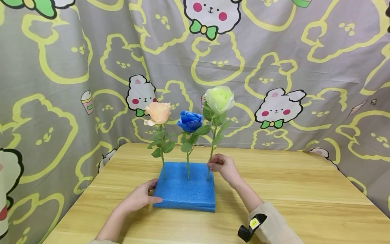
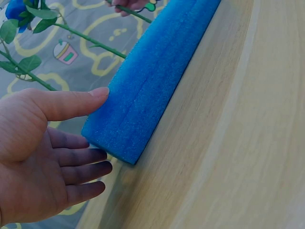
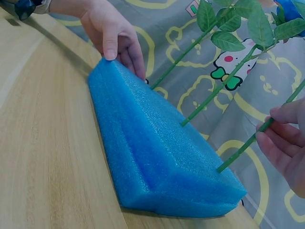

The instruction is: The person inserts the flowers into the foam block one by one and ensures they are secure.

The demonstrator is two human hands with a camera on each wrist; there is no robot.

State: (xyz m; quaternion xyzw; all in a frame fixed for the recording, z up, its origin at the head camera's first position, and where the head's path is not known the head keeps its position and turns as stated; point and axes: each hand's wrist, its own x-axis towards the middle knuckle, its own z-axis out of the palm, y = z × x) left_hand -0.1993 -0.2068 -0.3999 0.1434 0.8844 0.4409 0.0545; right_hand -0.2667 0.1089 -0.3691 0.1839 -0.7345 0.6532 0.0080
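Observation:
A blue foam block (image 1: 186, 193) lies on the table with three artificial roses standing in its top. The peach rose (image 1: 159, 113) is on the left, the blue rose (image 1: 190, 121) in the middle and the pale green rose (image 1: 220, 99) on the right. My right hand (image 1: 226, 169) pinches the pale green rose's stem between thumb and fingers, just above the foam; the lower end of that stem (image 3: 233, 160) meets the foam's top. At the block's left front corner, my left hand (image 2: 43, 143) touches the upper edge with its thumb, fingers fairly straight along the side.
The wooden table (image 1: 292, 200) extends around the block. A grey curtain (image 1: 170, 61) with yellow outlines and cartoon rabbits hangs behind the table and along its left side. A black wrist camera (image 1: 252, 227) is strapped over the right sleeve.

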